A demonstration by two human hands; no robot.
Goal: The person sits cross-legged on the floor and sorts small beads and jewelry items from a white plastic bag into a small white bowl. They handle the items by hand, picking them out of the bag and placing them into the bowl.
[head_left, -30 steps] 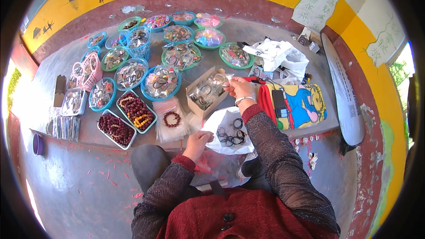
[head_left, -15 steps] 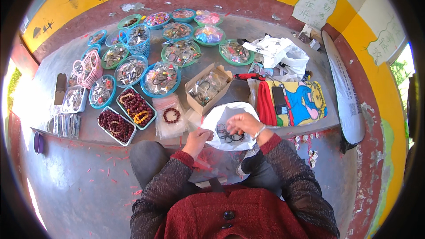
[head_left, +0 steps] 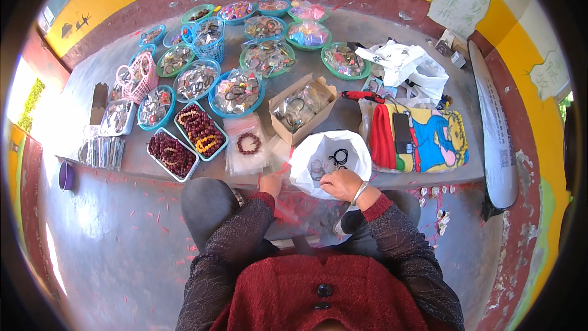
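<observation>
An opened white plastic bag (head_left: 301, 154) rests in front of me at the platform's near edge. Over its near rim reaches my right hand (head_left: 342, 184), fingers curled together; whatever they hold is hidden. Just beyond those fingers lies a looped black cord (head_left: 339, 157), with more thin dark loops (head_left: 318, 170) to its left inside the bag. My left hand (head_left: 270, 184) is to the left of the bag, closed near the platform edge; its fingertips are too small to show what is in them. A dark red bead bracelet (head_left: 248, 144) sits on clear plastic sleeves (head_left: 236, 163) beyond it.
An open cardboard box (head_left: 278, 124) of packaged pieces stands behind the bag. Trays of beads (head_left: 182, 175) and several filled round baskets (head_left: 212, 103) spread across the left and back. A phone (head_left: 402, 133) lies on a colourful folded towel (head_left: 432, 147) at right.
My left hand has come away from the white bag, moving down and toward me. The right hand has lowered to the bag's near side. The view has shifted slightly.
</observation>
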